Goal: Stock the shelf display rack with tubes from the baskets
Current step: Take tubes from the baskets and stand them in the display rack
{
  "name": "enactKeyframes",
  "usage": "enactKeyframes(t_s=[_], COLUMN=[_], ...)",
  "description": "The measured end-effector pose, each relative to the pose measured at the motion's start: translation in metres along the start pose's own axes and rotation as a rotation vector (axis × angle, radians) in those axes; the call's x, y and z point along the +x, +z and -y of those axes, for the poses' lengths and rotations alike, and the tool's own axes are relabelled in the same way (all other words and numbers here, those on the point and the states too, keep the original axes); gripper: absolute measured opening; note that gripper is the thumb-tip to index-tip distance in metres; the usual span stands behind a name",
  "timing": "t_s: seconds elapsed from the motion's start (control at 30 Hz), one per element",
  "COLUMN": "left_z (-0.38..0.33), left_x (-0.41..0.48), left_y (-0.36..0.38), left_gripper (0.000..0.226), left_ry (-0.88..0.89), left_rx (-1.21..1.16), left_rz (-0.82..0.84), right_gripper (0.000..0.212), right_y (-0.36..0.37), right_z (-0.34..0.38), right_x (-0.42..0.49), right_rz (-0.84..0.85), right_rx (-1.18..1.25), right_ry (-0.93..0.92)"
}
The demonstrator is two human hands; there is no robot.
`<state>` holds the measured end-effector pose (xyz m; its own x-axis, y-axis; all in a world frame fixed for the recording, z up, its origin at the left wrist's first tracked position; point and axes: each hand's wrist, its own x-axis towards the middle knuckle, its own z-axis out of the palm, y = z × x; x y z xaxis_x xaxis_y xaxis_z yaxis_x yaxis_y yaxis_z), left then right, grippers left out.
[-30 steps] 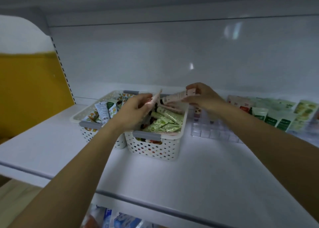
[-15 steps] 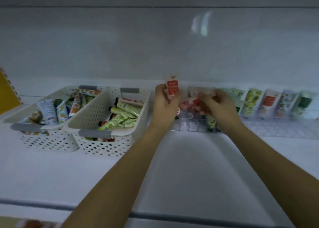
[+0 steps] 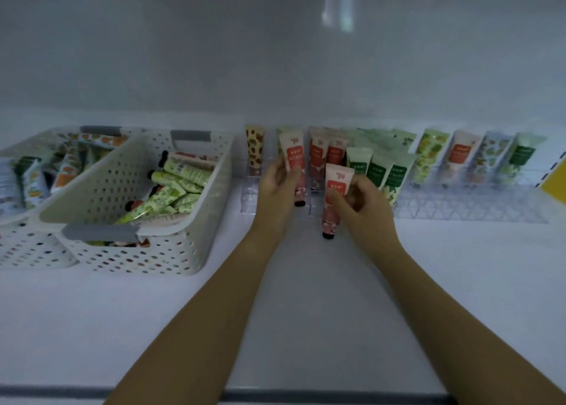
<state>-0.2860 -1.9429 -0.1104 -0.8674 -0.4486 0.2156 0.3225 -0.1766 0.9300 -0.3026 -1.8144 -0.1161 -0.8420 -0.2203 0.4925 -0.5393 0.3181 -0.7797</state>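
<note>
My left hand (image 3: pixel 277 187) holds a pink-and-red tube (image 3: pixel 293 156) upright, cap down, at the left part of the clear display rack (image 3: pixel 465 208). My right hand (image 3: pixel 361 202) grips a second pink-and-red tube (image 3: pixel 335 190), cap down, just in front of the rack's front edge. Behind them two more red tubes (image 3: pixel 326 153) and several green tubes (image 3: pixel 376 168) stand in the rack. A spotted tube (image 3: pixel 254 144) stands at the rack's far left. The near white basket (image 3: pixel 190 245) holds several green tubes; a second basket (image 3: pixel 27 248) sits to its left.
Further tubes (image 3: pixel 459 153) stand along the rack's right side, with vacant clear slots in front of them. A yellow panel (image 3: pixel 556 184) shows at the right edge. The white shelf's front lip (image 3: pixel 306 394) runs below my forearms; the back wall rises just behind the rack.
Both hands have moved from above the basket to the rack, each carrying a red tube. The tubes are now upright with caps down, and the view has shifted right.
</note>
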Motion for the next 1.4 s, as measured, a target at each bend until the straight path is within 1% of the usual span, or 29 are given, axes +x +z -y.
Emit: enactKeyframes(t_s=[0.03,0.1,0.17,0.27,0.33,0.4,0.53,0.6,0.67,0.73,0.83,0.93,1.03,1.2,1.27,1.4], left_z=[0.0,0.0,0.002,0.004,0.003,0.003,0.007,0.009,0.011,0.013,0.016,0.019,0.02,0.016,0.016,0.016], left_x=[0.002,0.004,0.005,0.007,0.008,0.01,0.014,0.015,0.016,0.018,0.019,0.02,0.021,0.017,0.016,0.015], left_y=[0.0,-0.001,-0.003,-0.005,-0.006,-0.007,-0.01,-0.012,-0.013,-0.012,-0.01,-0.01,-0.01,-0.006,-0.006,-0.005], left_gripper=[0.016,0.017,0.016,0.016,0.018,0.02,0.021,0.022,0.024,0.025,0.025,0.024,0.026,0.018,0.019,0.023], left_ry=[-0.006,-0.008,0.001,0.017,0.033,0.045,0.034,0.026,0.028,0.032,0.049,0.057,0.064,0.083,0.087,0.09], left_rx=[-0.023,-0.074,-0.106,-0.132,-0.144,-0.128,-0.121,-0.117,-0.105,-0.097,-0.076,-0.054,-0.033,-0.011,0.0,0.031], left_rz=[-0.011,-0.018,-0.02,-0.018,-0.016,-0.013,-0.001,-0.015,-0.035,-0.051,-0.076,-0.069,-0.065,-0.051,-0.034,-0.009], right_gripper=[0.012,0.01,0.01,0.018,0.025,0.017,0.018,0.024,0.021,0.017,0.02,0.019,0.02,0.024,0.023,0.023], right_y=[0.0,0.0,-0.001,-0.002,-0.001,-0.002,-0.017,-0.025,-0.028,-0.026,-0.024,-0.024,-0.023,-0.028,-0.028,-0.024], right_z=[0.0,-0.001,0.001,0.01,0.021,0.035,0.068,0.073,0.07,0.062,0.055,0.049,0.044,0.037,0.034,0.033], right_x=[-0.003,-0.006,-0.004,0.009,0.024,0.045,0.09,0.1,0.104,0.107,0.11,0.11,0.11,0.111,0.111,0.11], right_rz=[0.024,0.025,-0.035,-0.155,-0.173,-0.116,0.134,0.188,0.245,0.295,0.314,0.342,0.32,0.273,0.259,0.292], right_rx=[0.001,0.013,0.023,0.089,0.082,0.02,-0.151,-0.184,-0.238,-0.348,-0.5,-0.568,-0.565,-0.521,-0.514,-0.539], right_ry=[-0.003,-0.007,-0.013,-0.022,-0.05,-0.062,-0.03,-0.048,-0.034,-0.039,-0.092,-0.107,-0.115,-0.101,-0.099,-0.087])
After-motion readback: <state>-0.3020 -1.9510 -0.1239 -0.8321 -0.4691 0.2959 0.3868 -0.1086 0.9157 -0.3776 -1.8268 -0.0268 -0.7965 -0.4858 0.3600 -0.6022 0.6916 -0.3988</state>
